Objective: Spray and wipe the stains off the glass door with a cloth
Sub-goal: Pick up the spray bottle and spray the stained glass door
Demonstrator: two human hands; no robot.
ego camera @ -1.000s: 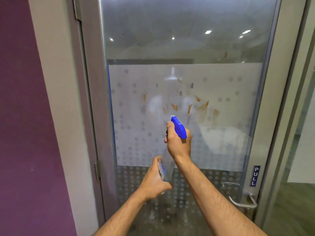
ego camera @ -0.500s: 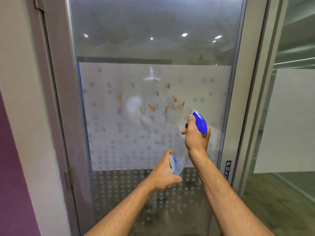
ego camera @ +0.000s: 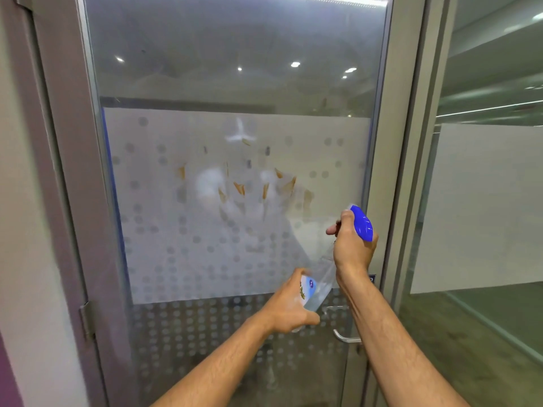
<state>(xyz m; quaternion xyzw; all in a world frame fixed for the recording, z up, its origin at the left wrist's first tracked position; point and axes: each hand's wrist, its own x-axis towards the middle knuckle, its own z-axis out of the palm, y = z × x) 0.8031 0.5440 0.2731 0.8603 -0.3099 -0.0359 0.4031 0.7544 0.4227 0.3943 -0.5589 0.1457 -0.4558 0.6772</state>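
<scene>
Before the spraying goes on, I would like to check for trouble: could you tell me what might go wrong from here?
The spray bottle sits right of the brown stains, so the mist may miss them. Both hands are busy, the right hand on the blue trigger head, the left hand round the base, and no cloth is visible, so liquid could run down the glass door before wiping.
</scene>
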